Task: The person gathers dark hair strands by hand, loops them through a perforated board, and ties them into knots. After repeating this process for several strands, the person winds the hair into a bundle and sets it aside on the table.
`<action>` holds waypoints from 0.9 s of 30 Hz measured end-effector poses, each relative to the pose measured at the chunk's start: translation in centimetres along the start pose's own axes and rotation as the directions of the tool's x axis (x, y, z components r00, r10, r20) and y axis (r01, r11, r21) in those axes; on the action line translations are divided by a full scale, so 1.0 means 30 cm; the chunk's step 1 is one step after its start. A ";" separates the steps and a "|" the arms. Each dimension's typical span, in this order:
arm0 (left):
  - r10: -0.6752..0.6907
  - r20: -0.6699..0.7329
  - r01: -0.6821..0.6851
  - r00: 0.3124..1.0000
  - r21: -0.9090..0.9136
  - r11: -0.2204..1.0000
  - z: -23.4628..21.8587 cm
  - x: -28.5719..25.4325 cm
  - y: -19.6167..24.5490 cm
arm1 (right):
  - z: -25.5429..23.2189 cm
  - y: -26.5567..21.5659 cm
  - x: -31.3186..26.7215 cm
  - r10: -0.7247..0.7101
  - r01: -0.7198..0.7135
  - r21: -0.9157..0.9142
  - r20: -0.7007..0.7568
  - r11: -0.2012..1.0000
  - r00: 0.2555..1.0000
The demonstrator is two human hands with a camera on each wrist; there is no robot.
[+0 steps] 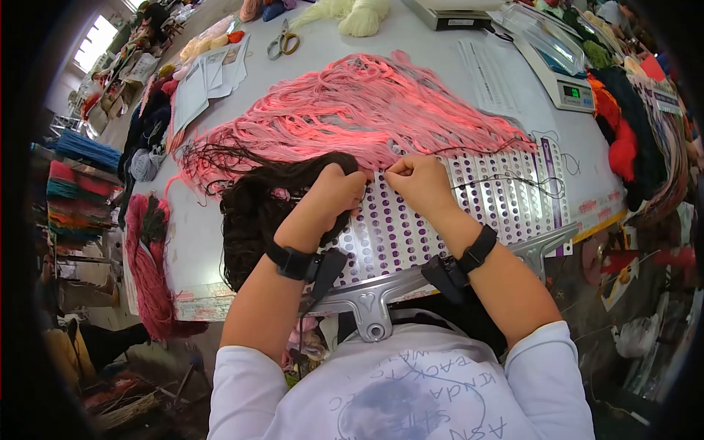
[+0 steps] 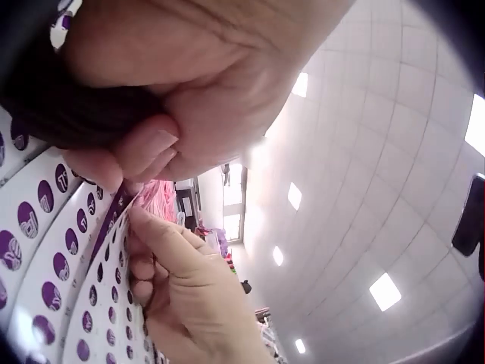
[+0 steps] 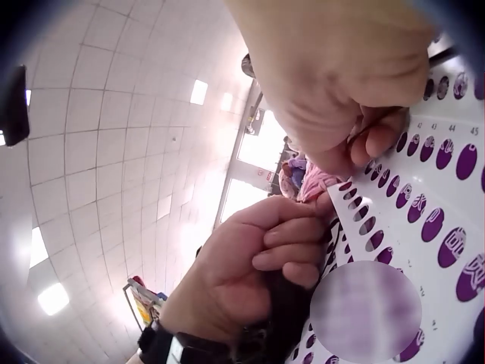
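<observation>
A thick hank of dark brown yarn [image 1: 253, 213] lies over the left end of a white board with rows of round holes showing purple [image 1: 396, 242]. My left hand [image 1: 334, 194] grips the hank near its right end, fingers curled round the strands. Close beside it, my right hand [image 1: 425, 183] pinches a thin dark strand at the board's far edge, thumb and forefinger together. Loose dark strands [image 1: 506, 178] trail rightward across the board from there. In the right wrist view both hands' fingertips nearly meet above the numbered holes [image 3: 432, 225].
Pink yarn [image 1: 352, 110] spreads behind the board. Farther back are scissors [image 1: 284, 42], papers [image 1: 213, 77] and a digital scale [image 1: 565, 84]. A red hank [image 1: 143, 257] hangs off the table's left side. A metal bracket [image 1: 374, 304] runs along the near edge.
</observation>
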State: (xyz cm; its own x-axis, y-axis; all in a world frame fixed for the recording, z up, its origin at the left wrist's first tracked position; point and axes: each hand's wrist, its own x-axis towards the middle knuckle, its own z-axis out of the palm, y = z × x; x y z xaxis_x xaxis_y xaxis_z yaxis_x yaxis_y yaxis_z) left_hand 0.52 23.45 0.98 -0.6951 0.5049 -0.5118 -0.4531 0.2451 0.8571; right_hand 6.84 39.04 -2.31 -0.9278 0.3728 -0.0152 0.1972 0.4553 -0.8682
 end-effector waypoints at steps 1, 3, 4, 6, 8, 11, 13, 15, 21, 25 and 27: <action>0.040 -0.047 -0.032 0.998 0.165 0.986 0.002 0.021 -0.005 | 0.001 -0.002 -0.001 0.010 -0.010 -0.018 -0.009 1.000 1.000; 0.087 -0.154 -0.022 0.984 0.380 0.925 0.014 0.053 -0.005 | 0.004 -0.007 -0.003 0.019 -0.020 -0.033 -0.022 0.999 1.000; 0.089 -0.152 -0.024 0.984 0.384 0.923 0.014 0.054 -0.001 | 0.005 -0.006 -0.007 0.008 -0.009 -0.037 -0.028 0.999 1.000; 0.063 -0.073 -0.034 0.995 0.348 0.937 0.016 0.050 -0.001 | 0.007 0.004 -0.025 0.005 -0.006 -0.039 -0.037 0.999 0.999; 0.054 -0.054 -0.035 0.997 0.312 0.949 0.017 0.054 0.001 | 0.006 0.026 -0.044 -0.289 0.284 -0.106 -0.042 0.953 0.956; 0.036 -0.072 -0.014 0.997 0.292 0.956 0.024 0.046 0.011 | -0.001 0.049 -0.064 -0.233 0.234 0.109 -0.017 0.966 0.972; 0.030 -0.096 0.001 0.995 0.314 0.949 0.024 0.046 0.003 | -0.020 0.047 -0.051 -0.163 0.157 0.147 0.034 0.977 0.986; 0.106 -0.162 -0.075 0.981 0.185 0.980 0.003 0.055 -0.022 | -0.051 0.021 -0.049 -0.096 0.085 0.119 0.088 0.989 0.992; 0.322 -0.081 -0.289 0.943 -0.675 0.679 -0.155 -0.031 0.002 | -0.061 0.025 -0.044 -0.414 0.386 -0.386 0.012 0.838 0.910; 0.420 0.099 -0.197 0.902 -0.771 0.605 -0.152 -0.039 0.005 | -0.042 0.025 -0.021 -0.458 0.426 -0.467 0.050 0.774 0.887; 0.343 0.054 -0.256 0.938 -0.561 0.787 -0.086 -0.038 0.012 | -0.043 0.026 -0.012 -0.595 0.540 -0.453 0.026 0.710 0.804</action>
State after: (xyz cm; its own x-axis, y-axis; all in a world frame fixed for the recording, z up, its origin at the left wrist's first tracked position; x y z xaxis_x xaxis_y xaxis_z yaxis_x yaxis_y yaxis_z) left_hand -0.29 20.84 1.73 -0.7773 0.6021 -0.1826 -0.4917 -0.4003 0.7733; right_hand 7.73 40.30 -2.35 -0.8710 0.0080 0.4912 -0.2174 0.8903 -0.4000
